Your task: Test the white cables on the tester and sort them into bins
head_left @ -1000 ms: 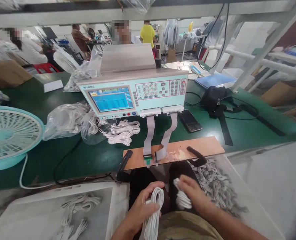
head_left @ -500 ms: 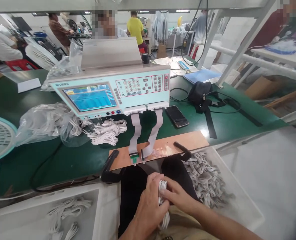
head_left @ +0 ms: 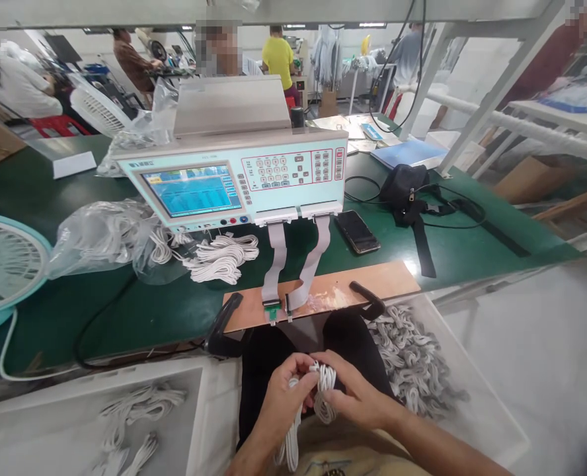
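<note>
Over my lap, my left hand (head_left: 283, 396) and my right hand (head_left: 355, 396) are both closed on a bundle of white cables (head_left: 323, 387); its loops hang down below my left hand. Just beyond them a wooden board (head_left: 373, 284) lies at the bench's near edge, with two grey ribbon cables (head_left: 293, 264) running from connectors on it up to a pale green tester (head_left: 234, 178) with a lit blue screen.
A white bin of coiled white cables (head_left: 412, 363) stands at my right, another white tray (head_left: 125, 423) at my left. On the green bench lie a cable pile (head_left: 221, 258), a plastic bag (head_left: 100, 235), a phone (head_left: 357, 231), a black pouch (head_left: 405, 188) and a teal fan (head_left: 0, 271). Other people work behind.
My hands came together: the right one brought its small coil against the bundle in my left. Both now grip the cables at mid-lap. The view shifted slightly.
</note>
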`<state>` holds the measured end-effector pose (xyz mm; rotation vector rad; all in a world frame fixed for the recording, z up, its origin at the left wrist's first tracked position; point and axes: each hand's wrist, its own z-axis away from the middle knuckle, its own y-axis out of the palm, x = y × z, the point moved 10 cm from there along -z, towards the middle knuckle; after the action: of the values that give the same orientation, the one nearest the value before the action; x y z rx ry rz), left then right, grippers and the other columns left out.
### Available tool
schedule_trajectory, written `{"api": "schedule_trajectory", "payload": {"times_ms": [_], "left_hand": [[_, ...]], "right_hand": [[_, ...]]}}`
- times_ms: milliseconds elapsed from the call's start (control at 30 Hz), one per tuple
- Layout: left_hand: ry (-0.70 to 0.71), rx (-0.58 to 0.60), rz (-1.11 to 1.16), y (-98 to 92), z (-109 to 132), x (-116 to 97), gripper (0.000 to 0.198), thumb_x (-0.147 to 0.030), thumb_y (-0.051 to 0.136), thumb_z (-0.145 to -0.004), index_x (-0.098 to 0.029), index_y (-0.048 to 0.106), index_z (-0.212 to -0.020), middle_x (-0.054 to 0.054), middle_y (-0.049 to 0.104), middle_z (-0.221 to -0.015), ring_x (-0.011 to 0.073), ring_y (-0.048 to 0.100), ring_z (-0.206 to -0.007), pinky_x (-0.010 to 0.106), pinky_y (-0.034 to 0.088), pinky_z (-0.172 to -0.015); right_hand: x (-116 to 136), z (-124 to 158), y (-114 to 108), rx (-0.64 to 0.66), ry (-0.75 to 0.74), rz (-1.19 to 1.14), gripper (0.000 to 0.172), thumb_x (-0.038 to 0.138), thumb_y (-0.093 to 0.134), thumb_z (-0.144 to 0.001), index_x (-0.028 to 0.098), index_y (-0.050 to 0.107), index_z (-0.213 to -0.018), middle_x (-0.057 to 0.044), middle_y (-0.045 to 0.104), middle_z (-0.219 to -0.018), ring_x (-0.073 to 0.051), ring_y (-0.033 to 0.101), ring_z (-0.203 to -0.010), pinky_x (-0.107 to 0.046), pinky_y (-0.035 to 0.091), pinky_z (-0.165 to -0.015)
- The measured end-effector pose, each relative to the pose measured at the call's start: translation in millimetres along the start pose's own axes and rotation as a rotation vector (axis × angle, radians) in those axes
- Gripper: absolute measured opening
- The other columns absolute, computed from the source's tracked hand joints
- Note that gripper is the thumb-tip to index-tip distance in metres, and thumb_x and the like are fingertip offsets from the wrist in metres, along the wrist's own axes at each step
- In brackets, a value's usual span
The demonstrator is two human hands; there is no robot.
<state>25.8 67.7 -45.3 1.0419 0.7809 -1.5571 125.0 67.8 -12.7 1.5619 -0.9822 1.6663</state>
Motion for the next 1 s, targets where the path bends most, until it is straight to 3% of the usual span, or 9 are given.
{"api": "schedule_trajectory", "payload": {"times_ms": [100, 200, 300, 467, 567, 667, 800, 1000], "left_hand": [[0.003, -0.072, 0.018, -9.9, 1, 5, 0.021, -0.038, 0.058, -0.078, -0.018, 0.051, -0.076, -0.005, 0.05, -0.054, 0.0082, 0.044, -0.044, 0.019, 0.036, -0.042], [0.098, -0.248, -0.025, -29.5, 4, -1, 0.022, -0.038, 0.056, -0.08, -0.018, 0.052, -0.074, -0.004, 0.052, -0.061, 0.0086, 0.047, -0.054, 0.019, 0.039, -0.051], [0.173, -0.349, -0.076, -40.7, 6, -7, 0.021, -0.038, 0.054, -0.082, -0.018, 0.052, -0.074, -0.003, 0.053, -0.066, 0.0107, 0.049, -0.063, 0.021, 0.041, -0.061], [0.191, -0.364, -0.063, -45.5, 2, -4, 0.021, -0.038, 0.055, -0.081, -0.018, 0.052, -0.075, -0.003, 0.05, -0.064, 0.0112, 0.047, -0.061, 0.021, 0.039, -0.06], [0.214, -0.365, -0.062, -46.6, -1, -9, 0.022, -0.038, 0.055, -0.081, -0.018, 0.053, -0.074, -0.002, 0.052, -0.066, 0.0119, 0.048, -0.064, 0.021, 0.04, -0.062], [0.226, -0.396, -0.048, -51.3, -5, -15, 0.022, -0.038, 0.056, -0.081, -0.018, 0.053, -0.074, -0.003, 0.051, -0.066, 0.0108, 0.047, -0.063, 0.02, 0.04, -0.061], [0.185, -0.43, 0.028, -60.3, -14, -10, 0.026, -0.043, 0.057, -0.079, -0.018, 0.052, -0.075, -0.005, 0.047, -0.06, 0.008, 0.042, -0.05, 0.019, 0.036, -0.047], [0.124, -0.482, 0.167, -75.4, -22, 5, 0.034, -0.047, 0.062, -0.073, -0.017, 0.058, -0.089, -0.003, 0.056, -0.065, 0.0082, 0.047, -0.05, 0.018, 0.037, -0.045]], "right_hand": [[4, -1, 5, 0.047, -0.008, 0.074, 0.048, 0.034, 0.048, -0.087, 0.022, 0.041, -0.133, -0.009, 0.05, -0.114, -0.022, 0.045, -0.107, -0.037, 0.034, -0.096], [-1, -8, 5, 0.024, 0.079, -0.019, 0.039, 0.036, 0.03, -0.094, 0.023, 0.056, -0.12, -0.006, 0.056, -0.095, -0.018, 0.052, -0.087, -0.031, 0.042, -0.081], [4, -16, 4, -0.031, 0.053, 0.015, 0.036, 0.036, 0.036, -0.093, 0.022, 0.066, -0.104, -0.004, 0.056, -0.081, -0.016, 0.053, -0.074, -0.027, 0.042, -0.069], [26, -24, 16, 0.031, -0.117, 0.229, 0.027, 0.031, 0.042, -0.091, 0.02, 0.066, -0.096, -0.004, 0.056, -0.078, -0.015, 0.052, -0.071, -0.026, 0.04, -0.067], [25, -35, 14, -0.03, -0.128, 0.255, 0.024, 0.03, 0.043, -0.09, 0.018, 0.062, -0.083, -0.002, 0.053, -0.073, -0.014, 0.049, -0.068, -0.025, 0.037, -0.064], [5, -52, 2, -0.183, -0.034, 0.129, 0.024, 0.032, 0.044, -0.088, 0.018, 0.055, -0.072, 0.001, 0.05, -0.068, -0.013, 0.045, -0.065, -0.024, 0.036, -0.061], [-23, -74, -4, -0.308, 0.074, -0.094, 0.028, 0.039, 0.049, -0.083, 0.017, 0.049, -0.065, 0.003, 0.045, -0.061, -0.012, 0.041, -0.059, -0.023, 0.034, -0.056], [-27, -87, -2, -0.382, 0.142, -0.253, 0.032, 0.045, 0.06, -0.073, 0.016, 0.054, -0.061, 0.002, 0.049, -0.056, -0.011, 0.041, -0.053, -0.023, 0.034, -0.053]]}}
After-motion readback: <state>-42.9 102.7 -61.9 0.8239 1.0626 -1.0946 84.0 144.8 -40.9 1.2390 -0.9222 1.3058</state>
